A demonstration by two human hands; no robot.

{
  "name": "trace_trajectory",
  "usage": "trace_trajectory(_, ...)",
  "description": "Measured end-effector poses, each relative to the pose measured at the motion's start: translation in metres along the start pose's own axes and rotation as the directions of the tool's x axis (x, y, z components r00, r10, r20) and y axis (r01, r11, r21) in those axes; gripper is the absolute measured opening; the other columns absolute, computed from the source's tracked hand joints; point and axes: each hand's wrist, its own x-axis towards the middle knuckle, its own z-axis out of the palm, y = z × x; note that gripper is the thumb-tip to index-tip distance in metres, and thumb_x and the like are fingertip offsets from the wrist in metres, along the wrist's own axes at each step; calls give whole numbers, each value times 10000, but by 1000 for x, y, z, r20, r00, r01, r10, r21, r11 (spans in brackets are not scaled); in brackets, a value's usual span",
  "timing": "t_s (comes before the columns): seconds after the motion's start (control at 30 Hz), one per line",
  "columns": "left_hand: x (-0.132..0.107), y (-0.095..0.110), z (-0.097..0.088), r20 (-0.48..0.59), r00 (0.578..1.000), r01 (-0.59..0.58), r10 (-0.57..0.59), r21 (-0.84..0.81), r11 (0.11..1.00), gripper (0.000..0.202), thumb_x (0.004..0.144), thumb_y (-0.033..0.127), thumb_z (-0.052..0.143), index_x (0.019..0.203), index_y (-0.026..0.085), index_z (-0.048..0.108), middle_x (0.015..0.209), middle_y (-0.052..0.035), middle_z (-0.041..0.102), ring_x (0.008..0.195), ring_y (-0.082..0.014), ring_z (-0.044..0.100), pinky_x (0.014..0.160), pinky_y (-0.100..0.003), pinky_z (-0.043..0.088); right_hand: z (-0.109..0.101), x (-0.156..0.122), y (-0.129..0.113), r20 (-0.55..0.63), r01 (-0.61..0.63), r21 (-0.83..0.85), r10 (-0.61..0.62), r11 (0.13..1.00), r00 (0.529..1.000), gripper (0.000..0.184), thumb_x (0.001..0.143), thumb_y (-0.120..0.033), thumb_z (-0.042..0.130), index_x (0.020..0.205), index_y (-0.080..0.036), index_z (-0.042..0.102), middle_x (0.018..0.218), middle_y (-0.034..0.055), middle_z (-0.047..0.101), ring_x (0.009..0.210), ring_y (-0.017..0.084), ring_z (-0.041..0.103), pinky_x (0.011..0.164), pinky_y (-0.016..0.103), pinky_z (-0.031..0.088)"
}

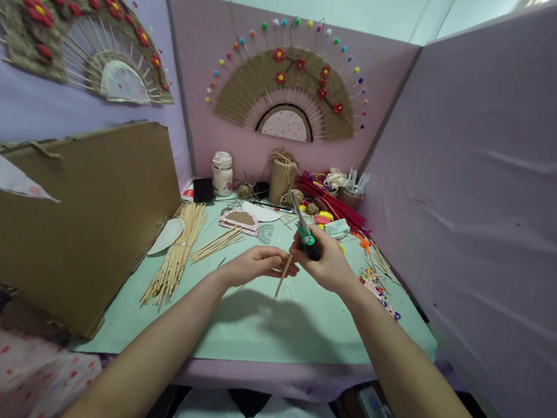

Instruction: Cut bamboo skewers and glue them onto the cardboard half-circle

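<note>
Above the middle of the table, my left hand [262,261] pinches a short thin wooden stick [282,280] that slants downward from the fingers. My right hand [325,261] is closed round a green and black utility knife [308,238], its long silver blade pointing up and away to the left. The fingertips of both hands come close together at the stick's upper end; whether the right fingers touch it I cannot tell. To the left lie a thick bundle of wooden sticks [175,257] and a smaller loose pile of sticks [217,243].
A large cardboard sheet [67,212] leans along the left side. At the back stand a white jar [222,174], a twine-wrapped cylinder [282,179] and red pipe cleaners [334,202]. Scalloped paper pieces [239,221] lie ahead. A decorated fan [289,69] hangs on the back panel.
</note>
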Motion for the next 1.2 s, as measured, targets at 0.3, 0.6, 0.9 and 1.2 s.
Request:
trace_trajectory(0.3, 34, 6, -12, 213, 973, 112, -92, -85, 990, 398, 561, 458, 855, 721, 125, 707, 648, -69, 688, 657, -181, 677, 749, -367, 563, -2, -2, -6, 75, 29, -9, -28, 1000, 997, 115, 789, -247, 575, 876, -206, 511, 781, -4, 552, 693, 147, 506, 658, 272, 421)
trace_trajectory(0.6, 14, 7, 21, -397, 905, -237, 155, -165, 957, 286, 650, 357, 808, 766, 134, 673, 715, -22, 696, 687, -159, 691, 762, -363, 586, -35, -12, -14, -21, -14, -15, 14, 1000, 1000, 307, 719, -178, 536, 1021, -208, 484, 927, 34, 570, 817, 188, 540, 760, 333, 433)
trace_trajectory(0.9, 2, -10, 45, -466, 856, -265, 225, -21, 964, 224, 756, 344, 713, 829, 153, 623, 799, -43, 727, 795, -201, 716, 808, -378, 571, -45, -41, -8, 58, -141, -374, 174, 917, 983, 430, 716, -216, 534, 1137, -177, 456, 1029, 86, 598, 907, 243, 565, 778, 347, 440)
trace_trajectory(1.2, -1, -11, 46, -441, 863, -252, 248, 51, 967, 186, 803, 326, 667, 851, 154, 617, 861, -56, 726, 847, -204, 709, 837, -376, 558, -51, -50, -4, 252, 11, -597, 175, 802, 952, 550, 664, -180, 547, 1207, -127, 479, 1177, 161, 576, 1087, 308, 520, 904, 400, 403)
